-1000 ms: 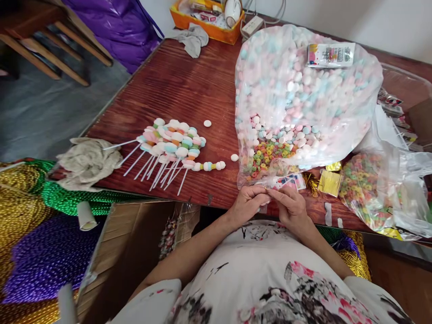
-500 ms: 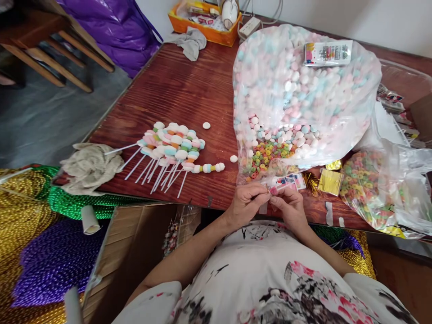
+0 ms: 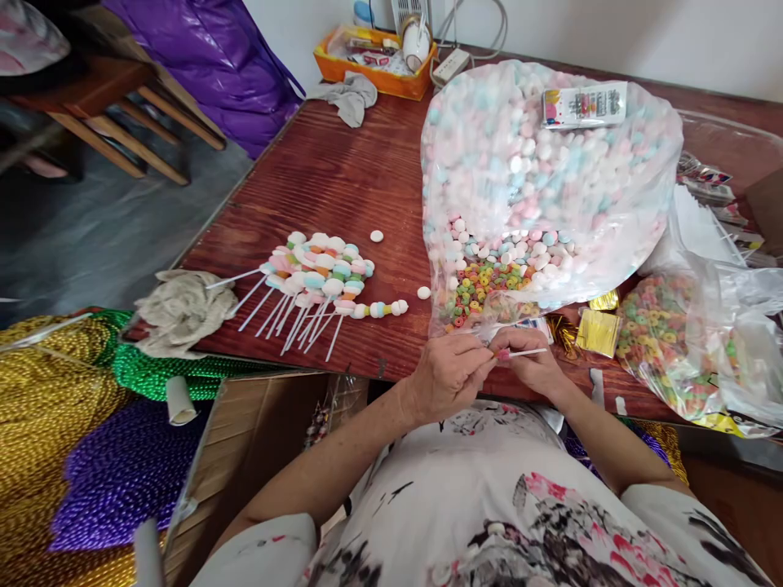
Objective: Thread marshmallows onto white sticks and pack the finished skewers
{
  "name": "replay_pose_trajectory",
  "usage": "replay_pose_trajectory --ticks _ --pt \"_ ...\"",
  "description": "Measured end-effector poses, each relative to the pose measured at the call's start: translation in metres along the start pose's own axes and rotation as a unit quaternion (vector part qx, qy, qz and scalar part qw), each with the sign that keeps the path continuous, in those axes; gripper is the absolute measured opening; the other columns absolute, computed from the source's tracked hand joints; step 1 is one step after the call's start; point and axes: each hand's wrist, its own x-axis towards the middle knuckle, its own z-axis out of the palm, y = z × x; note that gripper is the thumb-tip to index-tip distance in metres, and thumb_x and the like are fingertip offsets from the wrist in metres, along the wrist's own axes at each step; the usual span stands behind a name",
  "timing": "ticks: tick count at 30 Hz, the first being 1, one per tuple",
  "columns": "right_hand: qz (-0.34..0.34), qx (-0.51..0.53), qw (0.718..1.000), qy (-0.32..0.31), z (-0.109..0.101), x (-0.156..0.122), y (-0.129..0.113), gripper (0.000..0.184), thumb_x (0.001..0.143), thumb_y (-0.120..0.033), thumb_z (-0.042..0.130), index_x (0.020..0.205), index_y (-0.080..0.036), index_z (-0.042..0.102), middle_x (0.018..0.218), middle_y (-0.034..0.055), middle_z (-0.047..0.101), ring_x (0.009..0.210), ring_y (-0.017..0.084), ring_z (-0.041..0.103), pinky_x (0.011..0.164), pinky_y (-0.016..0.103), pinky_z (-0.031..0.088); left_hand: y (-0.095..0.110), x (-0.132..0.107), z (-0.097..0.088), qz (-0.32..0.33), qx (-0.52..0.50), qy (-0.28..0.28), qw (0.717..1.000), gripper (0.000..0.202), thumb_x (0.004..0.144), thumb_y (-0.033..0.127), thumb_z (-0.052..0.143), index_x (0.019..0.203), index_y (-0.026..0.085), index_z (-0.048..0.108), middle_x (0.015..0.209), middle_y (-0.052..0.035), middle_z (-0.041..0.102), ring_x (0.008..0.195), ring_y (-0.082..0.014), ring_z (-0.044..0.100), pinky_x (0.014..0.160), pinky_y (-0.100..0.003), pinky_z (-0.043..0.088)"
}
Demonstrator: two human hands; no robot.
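My left hand (image 3: 449, 373) and my right hand (image 3: 532, 360) meet at the near edge of the wooden table (image 3: 342, 175). Both are closed in a pinch on a thin white stick (image 3: 524, 353) that points right, with a small pink ring piece (image 3: 502, 355) threaded near its left end. Just beyond my hands lies the open mouth of a big clear bag (image 3: 538, 175) of pastel marshmallow discs and coloured cereal rings (image 3: 489, 285). A pile of finished candy skewers (image 3: 318, 277) lies to the left on the table.
A second bag of coloured rings (image 3: 666, 342) and gold twist ties (image 3: 598, 330) lie to the right. A crumpled cloth (image 3: 180, 310) sits at the table's left corner. Loose white discs (image 3: 424, 292) lie near the skewers. An orange tray (image 3: 373, 57) stands at the back. Glittery foil rolls (image 3: 55, 424) lie lower left.
My hands have drawn slightly apart and the white stick now shows between them, sticking out to the right with the pink piece on it. The camera tilted a little.
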Motion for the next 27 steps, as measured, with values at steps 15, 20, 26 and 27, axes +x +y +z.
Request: replay_pose_trajectory --ticks 15,20,26,27 --pt "-0.537 -0.357 0.755 -0.123 -0.013 0.006 -0.032 0.011 0.087 -0.012 0.056 0.089 -0.013 0.067 0.077 0.0079 0.063 0.074 0.018 0.053 0.062 0.035 0.040 -0.018 0.004 -0.027 -0.426 -0.484 -0.349 0.680 0.021 0.064 0.030 0.075 0.061 0.011 0.066 0.052 0.0025 0.052 0.046 -0.0073 0.042 0.045 -0.021 0.036" --pt "-0.515 -0.352 0.755 -0.199 -0.008 0.009 -0.028 0.018 0.093 -0.018 0.050 0.090 -0.014 0.067 0.078 0.0068 0.062 0.070 0.016 0.049 0.063 0.034 0.038 -0.020 -0.003 -0.019 -0.437 -0.510 -0.396 0.626 0.022 0.062 0.032 0.079 0.064 0.012 0.069 0.054 0.0018 0.058 0.046 -0.0078 0.044 0.044 -0.020 0.040" --pt "-0.442 -0.438 0.759 -0.192 0.002 0.014 -0.041 0.013 0.093 -0.016 0.051 0.086 -0.016 0.062 0.093 0.0080 0.065 0.085 0.018 0.053 0.072 0.035 0.032 -0.052 0.015 -0.039 -0.340 -0.426 -0.455 0.704 0.032 0.062 0.037 0.084 0.080 0.013 0.072 0.069 0.0017 0.065 0.064 -0.0116 0.054 0.061 -0.022 0.045" --pt "-0.430 -0.457 0.757 -0.181 0.004 0.015 -0.045 0.013 0.093 -0.016 0.051 0.086 -0.016 0.062 0.095 0.0084 0.065 0.090 0.020 0.053 0.074 0.036 0.032 -0.057 0.023 -0.051 -0.323 -0.381 -0.475 0.725 0.033 0.063 0.038 0.083 0.082 0.013 0.072 0.072 0.0013 0.066 0.067 -0.0127 0.056 0.062 -0.022 0.044"
